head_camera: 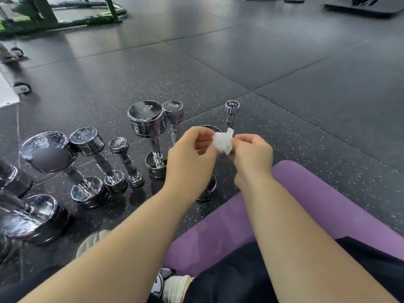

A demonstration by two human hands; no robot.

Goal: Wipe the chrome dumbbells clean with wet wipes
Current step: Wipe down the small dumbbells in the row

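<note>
- The purple mat (310,193) lies nearest, under the person's legs. Its edge runs close to the standing weights, so a shifted knee could nudge them.
- The wipe (223,141) is a small crumpled wad held in the air between both hands. A hard pull while opening it could tear it. If the grip slips, it could fall to the speckled floor (295,127) and pick up grit that would smear or scratch the chrome.
- Directly below the hands a dumbbell (207,189) stands on end, mostly hidden behind the left wrist. A forearm dropping carelessly could tip it.
- Just beyond, the 5 kg dumbbell (148,119), the 2 kg dumbbell (173,110) and the 1 kg dumbbell (232,107) also stand on end. The first two are near each other, so one toppling could knock the other and roll away.
- More dumbbells (87,141) stand further left, none of them touched by either hand.
- Both bare forearms reach forward from the lap and converge over the mat's far edge.
- The left hand (192,154) shows its back to the camera. Its fingers are curled, and thumb and fingertips appear to pinch the wipe's left side.
- The right hand (251,153) mirrors it, its curled fingers pinching the wipe's right side. The two hands sit close together, joined only by the wipe.
</note>
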